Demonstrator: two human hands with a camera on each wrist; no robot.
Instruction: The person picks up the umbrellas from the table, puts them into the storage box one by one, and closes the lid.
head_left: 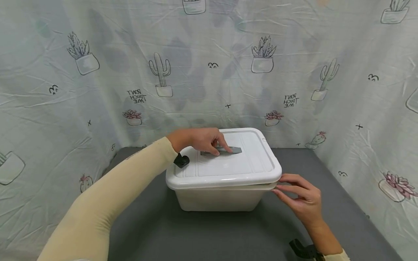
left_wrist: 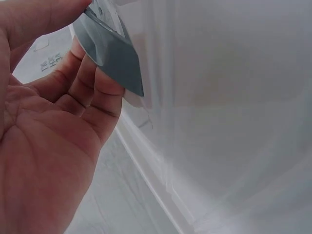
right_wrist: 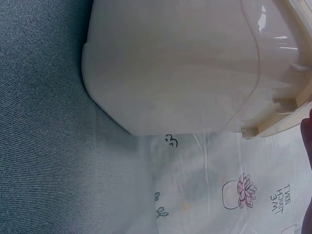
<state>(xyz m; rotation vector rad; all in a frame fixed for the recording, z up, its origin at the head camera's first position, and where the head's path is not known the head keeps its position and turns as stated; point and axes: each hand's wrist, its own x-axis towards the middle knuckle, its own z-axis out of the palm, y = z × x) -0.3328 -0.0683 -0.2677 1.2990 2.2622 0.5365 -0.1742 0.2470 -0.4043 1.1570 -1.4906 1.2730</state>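
A white box with its lid on sits at the centre of the head view on a grey table. The left hand lies on the lid, fingers curled round the grey handle. The right hand, lower right, has its fingers nearly straight, tips touching the lid's right edge.

Backdrop cloth: "DON'T TOUCH ME", printed mirrored, at 10 and 2 o'clock of the box.
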